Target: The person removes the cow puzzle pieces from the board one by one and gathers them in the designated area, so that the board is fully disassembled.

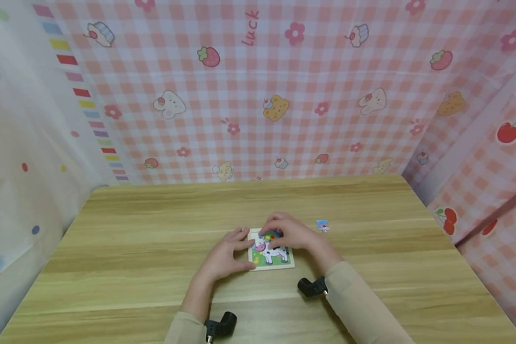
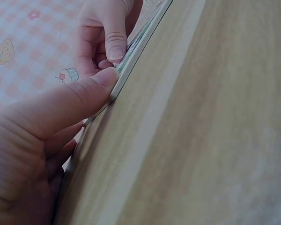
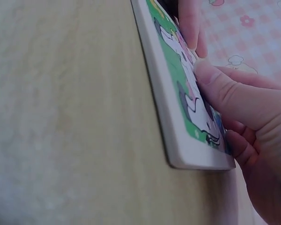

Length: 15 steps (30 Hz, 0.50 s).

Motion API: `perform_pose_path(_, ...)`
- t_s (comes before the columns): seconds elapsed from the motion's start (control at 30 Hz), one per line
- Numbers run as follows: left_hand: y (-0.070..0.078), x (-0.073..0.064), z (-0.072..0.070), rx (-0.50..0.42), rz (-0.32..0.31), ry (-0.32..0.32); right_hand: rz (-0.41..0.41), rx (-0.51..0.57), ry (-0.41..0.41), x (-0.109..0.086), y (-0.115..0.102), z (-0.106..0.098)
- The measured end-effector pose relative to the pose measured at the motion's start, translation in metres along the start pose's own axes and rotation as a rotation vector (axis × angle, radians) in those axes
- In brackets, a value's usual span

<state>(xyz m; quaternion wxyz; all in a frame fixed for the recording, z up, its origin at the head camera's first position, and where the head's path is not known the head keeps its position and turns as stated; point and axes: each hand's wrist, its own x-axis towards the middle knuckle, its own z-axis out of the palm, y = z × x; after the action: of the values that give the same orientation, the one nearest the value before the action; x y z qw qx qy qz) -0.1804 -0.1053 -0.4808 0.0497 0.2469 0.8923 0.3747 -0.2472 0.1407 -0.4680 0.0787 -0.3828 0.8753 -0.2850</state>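
Note:
A small square jigsaw puzzle [image 1: 275, 258] with a cow picture lies in a pale wooden frame on the table. Along the frame's left side rests my left hand [image 1: 224, 255], thumb on the lower left corner and a fingertip reaching over the picture. From the upper right comes my right hand [image 1: 293, 231], its fingers curled. Its thumb and fingertips pinch at a puzzle piece in the picture's upper left part, mostly hidden by the hand. In the right wrist view the right thumb [image 3: 225, 89] lies over the cow, close to a left fingertip [image 3: 191, 28].
One loose blue puzzle piece [image 1: 322, 225] lies on the wood-grain table [image 1: 133, 267], right of the frame and behind the right forearm. Black wrist-camera mounts [image 1: 311, 286] stick out from both sleeves. A pink checked cloth [image 1: 249, 134] hangs behind the table.

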Motion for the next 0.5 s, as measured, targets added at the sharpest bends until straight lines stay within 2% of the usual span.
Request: perform_pose_path(0.5, -0.0003, 0.0, 0.0009, 0.003, 0.003, 0.005, 0.057, 0.003, -0.029, 0.0016, -0.0062, -0.0001)
